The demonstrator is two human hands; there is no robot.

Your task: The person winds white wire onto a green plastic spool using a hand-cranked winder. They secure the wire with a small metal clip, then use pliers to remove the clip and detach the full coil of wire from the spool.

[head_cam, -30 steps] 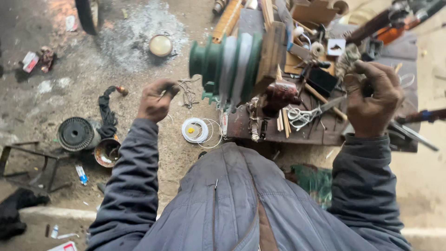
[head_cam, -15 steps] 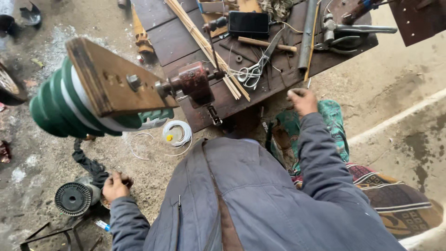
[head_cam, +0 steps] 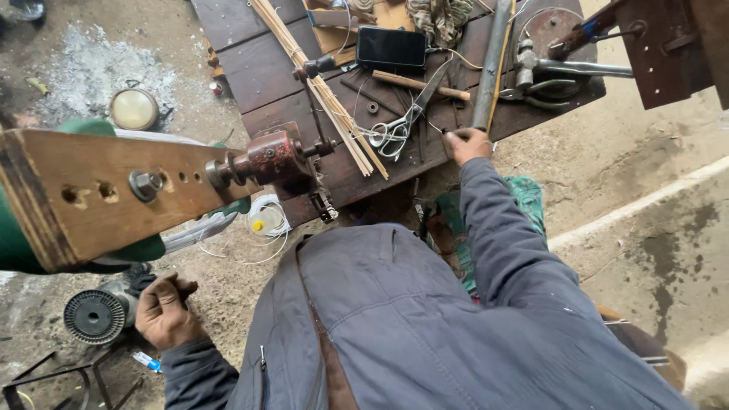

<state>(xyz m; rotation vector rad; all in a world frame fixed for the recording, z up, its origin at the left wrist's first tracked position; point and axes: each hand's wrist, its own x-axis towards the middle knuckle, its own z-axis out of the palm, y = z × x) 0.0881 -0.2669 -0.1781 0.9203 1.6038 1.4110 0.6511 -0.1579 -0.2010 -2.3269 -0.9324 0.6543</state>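
My left hand (head_cam: pixel 163 311) hangs low at the left with its fingers curled in and nothing visible in them. It is right beside a black ribbed round spool (head_cam: pixel 94 316) on the ground. My right hand (head_cam: pixel 467 144) reaches forward to the near edge of the dark wooden table (head_cam: pixel 258 72). Its fingers curl at the lower end of a grey metal pipe (head_cam: pixel 490 64); whether they grip the pipe is unclear. Scissors (head_cam: pixel 399 129) lie just left of that hand.
A wooden plank with bolt holes (head_cam: pixel 106 193) on a rusty winding machine (head_cam: pixel 273 159) juts out at the left. The table holds thin cane sticks (head_cam: pixel 323 91), a black phone (head_cam: pixel 391 47) and a metal crank tool (head_cam: pixel 547 64). A wire coil (head_cam: pixel 262 224) and round lamp (head_cam: pixel 134 108) lie on the ground.
Both hands came down from chest height. My left hand dropped to the ground beside the spool, and my right hand went to the table edge by the pipe. The view swung right.
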